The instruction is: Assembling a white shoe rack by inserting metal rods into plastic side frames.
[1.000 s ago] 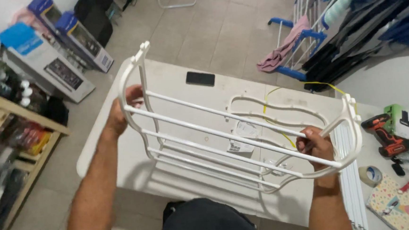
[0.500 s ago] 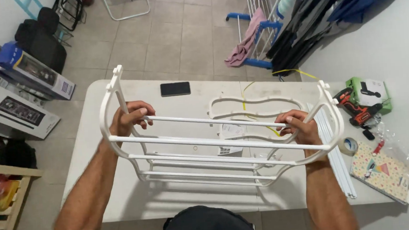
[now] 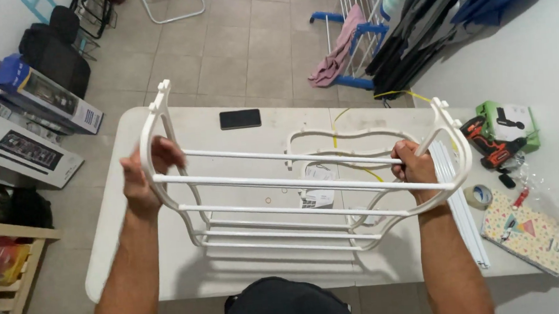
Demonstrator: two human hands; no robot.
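- White rack frame (image 3: 307,194), centre of frame, held up over the white table (image 3: 136,250); several parallel rods run between two curved end pieces.
- Left hand (image 3: 144,178), centre-left: fingers curled round the left end piece, closed grip.
- Right hand (image 3: 416,171), centre-right: fist closed on the right end piece where the upper rods meet it.
- Another curved white end piece (image 3: 349,140) lies flat on the table behind the rack, with a paper sheet (image 3: 317,187) just beside it.
- Black phone (image 3: 239,119) on the table, upper centre, well apart from both hands.
- Bundle of white rods (image 3: 464,210) lies along the table's right side.
- Far right: red drill (image 3: 485,141), tape roll (image 3: 479,195), patterned booklet (image 3: 523,229).
- Small ring-like bits under the rack, probably hardware; too small to tell.
- Boxes (image 3: 25,121) on the floor, upper left.
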